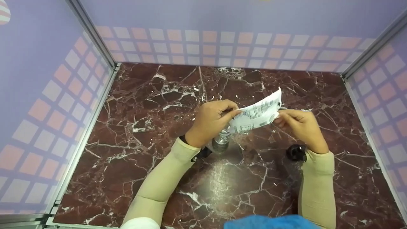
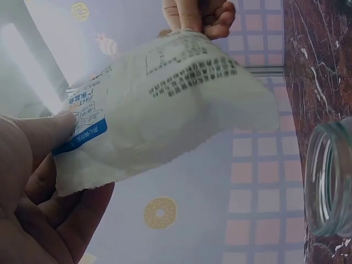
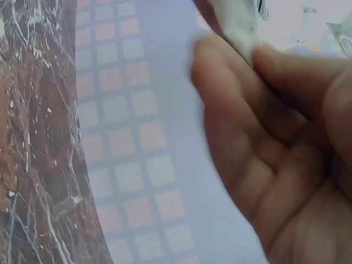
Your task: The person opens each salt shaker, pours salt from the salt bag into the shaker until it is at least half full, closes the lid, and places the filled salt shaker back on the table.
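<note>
A white printed packet [image 1: 254,116] is stretched between both hands above the table. My left hand [image 1: 213,119] pinches its left end between thumb and fingers; in the left wrist view the thumb lies by a blue printed band on the packet [image 2: 159,115]. My right hand [image 1: 300,125] pinches the other end, and in the right wrist view thumb and forefinger meet on the packet's edge [image 3: 239,33]. A clear glass jar [image 1: 220,143] stands below the packet, beside my left wrist; its rim [image 2: 324,181] shows in the left wrist view.
Small white bits lie scattered on the dark red marbled table [image 1: 143,165], mostly beyond the left hand. Lilac walls [image 1: 222,19] with pink and white squares enclose the back and sides. A blue thing [image 1: 270,222] shows at the bottom edge.
</note>
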`<state>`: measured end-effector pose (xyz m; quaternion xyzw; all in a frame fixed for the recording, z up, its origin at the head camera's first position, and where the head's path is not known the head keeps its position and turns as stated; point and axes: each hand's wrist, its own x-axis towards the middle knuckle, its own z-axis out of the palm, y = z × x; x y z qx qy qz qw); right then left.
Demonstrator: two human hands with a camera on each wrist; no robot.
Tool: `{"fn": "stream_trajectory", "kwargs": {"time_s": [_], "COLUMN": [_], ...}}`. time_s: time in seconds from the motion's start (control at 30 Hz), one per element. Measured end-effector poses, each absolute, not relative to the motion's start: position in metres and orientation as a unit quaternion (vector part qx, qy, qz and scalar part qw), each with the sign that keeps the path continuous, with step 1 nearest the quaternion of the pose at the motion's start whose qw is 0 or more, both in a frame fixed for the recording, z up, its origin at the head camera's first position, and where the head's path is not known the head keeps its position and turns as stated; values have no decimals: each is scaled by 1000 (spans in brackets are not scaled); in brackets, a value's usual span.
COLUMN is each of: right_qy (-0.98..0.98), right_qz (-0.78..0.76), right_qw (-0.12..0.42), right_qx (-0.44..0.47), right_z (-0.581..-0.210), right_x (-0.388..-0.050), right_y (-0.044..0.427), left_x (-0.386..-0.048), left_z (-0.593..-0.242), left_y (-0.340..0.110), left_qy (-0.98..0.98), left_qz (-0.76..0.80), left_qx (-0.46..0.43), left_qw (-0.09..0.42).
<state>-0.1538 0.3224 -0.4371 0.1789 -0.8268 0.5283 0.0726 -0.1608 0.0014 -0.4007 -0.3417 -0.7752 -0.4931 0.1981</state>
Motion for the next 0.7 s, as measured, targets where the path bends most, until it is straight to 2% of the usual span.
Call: {"fn": "stream_trajectory", "kwargs": {"time_s": [0.1,0.23,0.3,0.47,0.7], "right_qy": [-824,-842,-865,-887,-820], "right_qz": [536,511,474,411,492], "right_qw": [104,93,59,-84,-170], "right_qx": [150,144,152,191,239], "right_z": [-436,-431,-432,-445,-468], "right_x": [-152,-152,-155,-163,-173], "right_y": [321,318,319,324,324], "left_x": [-163,-168,-169,-168,-167], "left_z": [-403,-405,-406,-404,-397], "left_y": [6,14,17,25,39], "left_qy": [-788,-801,-795,-773,-743], "left_qz": [-465,-434,-445,-473,-493], "left_qx": [-354,-369,-368,-377,-409], "left_qw": [192,187,183,192,191]}}
